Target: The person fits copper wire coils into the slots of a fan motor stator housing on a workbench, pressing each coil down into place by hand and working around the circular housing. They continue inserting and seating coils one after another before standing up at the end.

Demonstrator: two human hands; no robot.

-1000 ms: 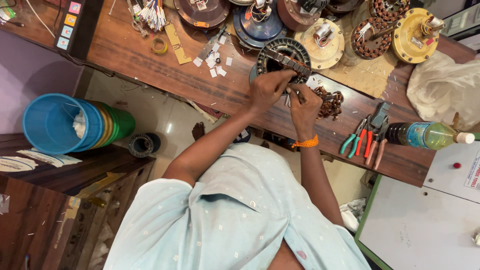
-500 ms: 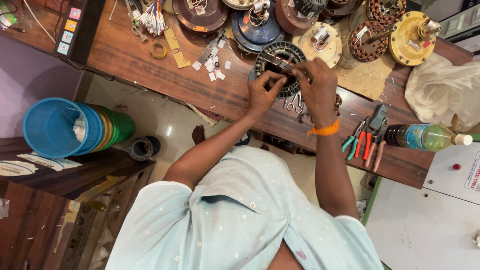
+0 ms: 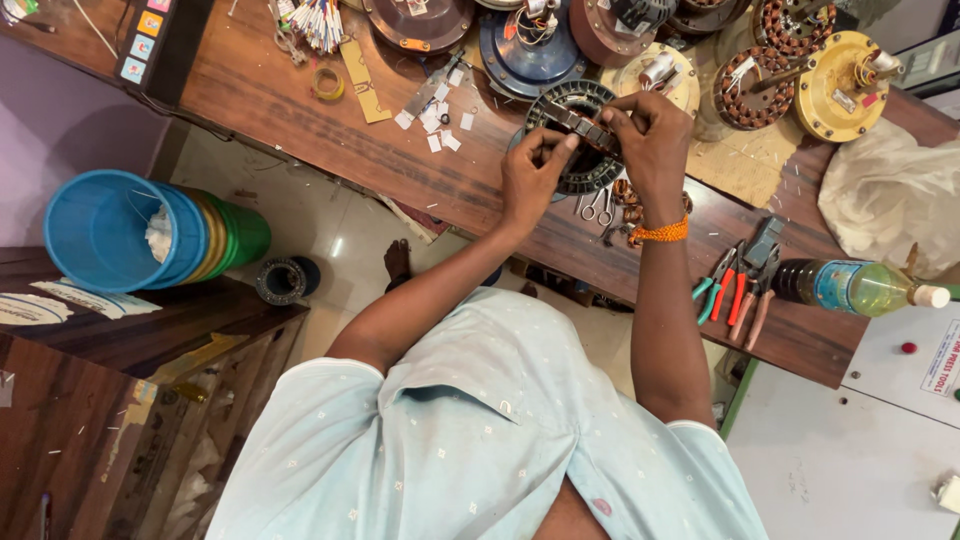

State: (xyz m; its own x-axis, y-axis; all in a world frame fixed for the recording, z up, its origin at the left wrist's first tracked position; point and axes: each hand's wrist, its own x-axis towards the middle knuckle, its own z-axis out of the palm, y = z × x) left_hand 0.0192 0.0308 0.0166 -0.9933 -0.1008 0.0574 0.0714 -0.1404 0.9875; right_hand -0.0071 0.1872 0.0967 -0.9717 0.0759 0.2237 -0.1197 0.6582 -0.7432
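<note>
In the head view, we count one ring-shaped stator core lying on the wooden workbench, near its front edge. Our left hand pinches its near rim with closed fingertips; our right hand curls shut over a dark strip laid across the ring. Behind it stand about seven motor housings and wound stators, crowding the far side. Right of us lie three pliers and one plastic bottle. Left of the ring the benchtop carries only scattered paper slips and one tape roll. One stack of buckets lies below the bench.
</note>
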